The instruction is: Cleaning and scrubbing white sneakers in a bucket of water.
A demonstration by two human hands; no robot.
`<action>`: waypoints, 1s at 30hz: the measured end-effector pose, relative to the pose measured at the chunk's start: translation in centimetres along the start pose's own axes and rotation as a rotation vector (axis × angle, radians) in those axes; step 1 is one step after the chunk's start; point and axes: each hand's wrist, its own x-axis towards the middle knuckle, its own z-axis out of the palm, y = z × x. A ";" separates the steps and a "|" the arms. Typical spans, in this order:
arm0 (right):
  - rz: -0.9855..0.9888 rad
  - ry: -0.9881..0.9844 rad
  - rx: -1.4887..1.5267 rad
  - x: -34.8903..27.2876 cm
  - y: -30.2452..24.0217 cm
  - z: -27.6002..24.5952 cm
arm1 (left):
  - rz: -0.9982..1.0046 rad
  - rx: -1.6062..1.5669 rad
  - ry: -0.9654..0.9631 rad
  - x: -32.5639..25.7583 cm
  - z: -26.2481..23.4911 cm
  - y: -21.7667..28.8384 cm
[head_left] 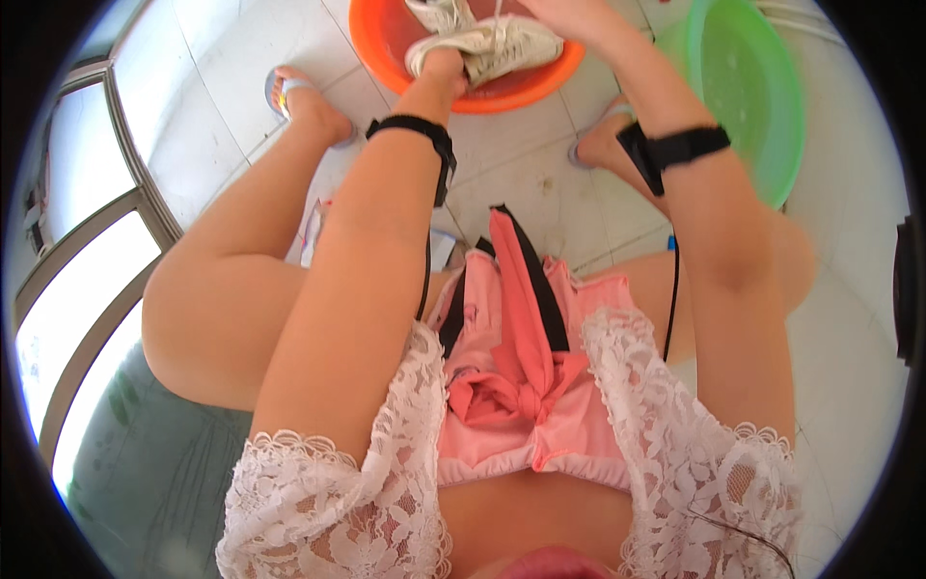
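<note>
My left hand is closed on the heel end of a white lace-up sneaker, held over an orange basin. A second white shoe lies in the basin behind it, cut off by the upper edge. My right hand is just above the sneaker's toe, near the laces. Its fingertips run out of the picture, so I cannot see whether they grip anything. A pale strand, which looks like a lace, rises from the sneaker beside it.
A green basin stands to the right of the orange one. My sandaled feet rest on the pale tiled floor, either side of the orange basin. A framed glass door is at the left. Black straps circle both forearms, with thin cables hanging.
</note>
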 end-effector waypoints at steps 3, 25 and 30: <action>0.114 -0.015 -0.323 0.9 -5.1 -2.6 | -0.067 0.019 0.115 0.6 -0.8 1.4; 0.304 -0.673 -0.160 -4.3 0.8 5.3 | -0.133 0.359 0.121 -0.8 -2.3 2.7; 0.234 -0.458 -0.155 -3.0 -0.1 2.0 | 0.159 1.567 -0.102 -2.3 0.7 5.8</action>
